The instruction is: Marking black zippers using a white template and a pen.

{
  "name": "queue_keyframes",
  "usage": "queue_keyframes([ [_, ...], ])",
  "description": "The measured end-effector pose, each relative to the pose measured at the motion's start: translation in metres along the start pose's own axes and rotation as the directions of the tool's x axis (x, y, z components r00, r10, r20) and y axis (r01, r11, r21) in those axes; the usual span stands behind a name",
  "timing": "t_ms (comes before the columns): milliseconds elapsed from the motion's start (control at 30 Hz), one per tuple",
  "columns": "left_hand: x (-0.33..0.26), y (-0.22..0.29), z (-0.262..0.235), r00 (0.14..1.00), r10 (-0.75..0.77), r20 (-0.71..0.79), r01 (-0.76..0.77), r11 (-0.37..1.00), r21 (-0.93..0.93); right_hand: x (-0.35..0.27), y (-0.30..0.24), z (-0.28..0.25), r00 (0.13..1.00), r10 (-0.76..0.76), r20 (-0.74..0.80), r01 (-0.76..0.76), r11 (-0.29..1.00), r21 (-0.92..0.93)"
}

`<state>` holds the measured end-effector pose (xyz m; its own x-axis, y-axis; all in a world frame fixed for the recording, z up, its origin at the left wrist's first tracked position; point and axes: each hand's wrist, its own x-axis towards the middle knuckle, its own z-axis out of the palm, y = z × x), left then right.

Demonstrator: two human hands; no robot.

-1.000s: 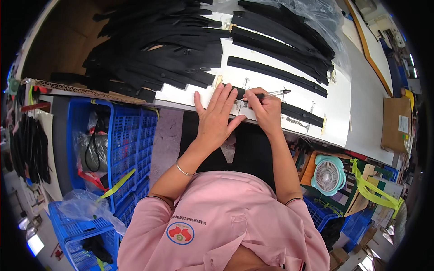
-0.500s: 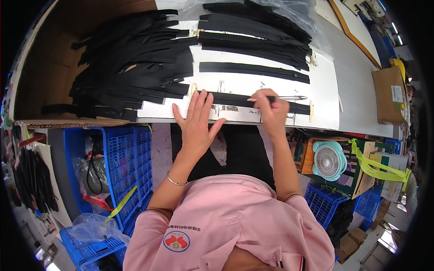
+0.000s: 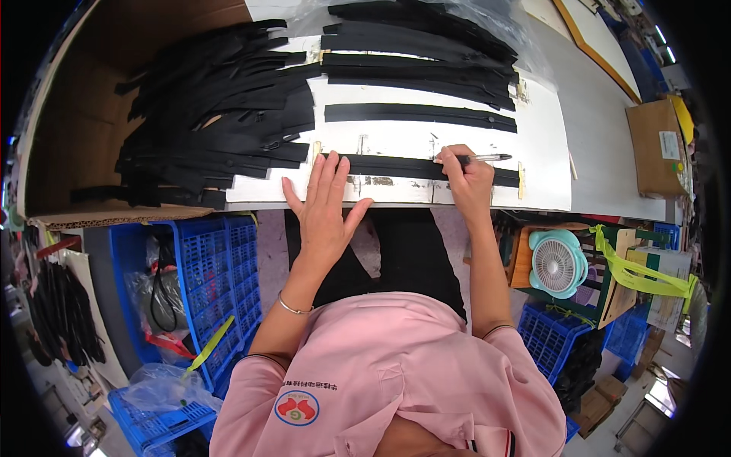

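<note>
A long black zipper [image 3: 388,167] lies flat across the white board [image 3: 274,186] near the table's front edge. My left hand [image 3: 326,206] is open, its fingertips pressing the zipper's left end. In my right hand [image 3: 470,186] is a pen [image 3: 487,158] with a clear barrel, its point down at the zipper right of the middle. Another single zipper [image 3: 419,114] lies parallel just beyond. Farther back, several black zippers [image 3: 419,68] lie in overlapping rows. To the left, a large heap of black zippers [image 3: 221,114] spreads onto the board's edge.
An open cardboard box [image 3: 68,114] stands at the left, under the heap. Clear plastic sheeting [image 3: 533,53] lies at the back. Blue crates [image 3: 205,266] stand below the table on the left. A turquoise fan [image 3: 558,263] is at the right, below a brown carton [image 3: 655,152].
My right hand has moved a little to the right along the zipper with the pen. My left hand keeps its place on the zipper. The whole view has shifted slightly.
</note>
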<state>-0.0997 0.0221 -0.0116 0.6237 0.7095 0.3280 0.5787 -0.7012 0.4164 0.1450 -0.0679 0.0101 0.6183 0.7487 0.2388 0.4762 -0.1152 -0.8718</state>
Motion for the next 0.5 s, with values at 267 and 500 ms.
queue_keyframes([
  [267,0.006,0.018,-0.004,0.998,-0.03,-0.052,0.029,0.999,-0.021,0.001,0.005,0.0,0.994,-0.107,0.037,0.11,0.986,-0.122],
  [500,0.048,0.066,0.026,0.986,0.128,-0.11,-0.164,0.882,-0.442,0.002,0.007,0.003,0.99,-0.142,0.002,0.141,0.983,-0.121],
])
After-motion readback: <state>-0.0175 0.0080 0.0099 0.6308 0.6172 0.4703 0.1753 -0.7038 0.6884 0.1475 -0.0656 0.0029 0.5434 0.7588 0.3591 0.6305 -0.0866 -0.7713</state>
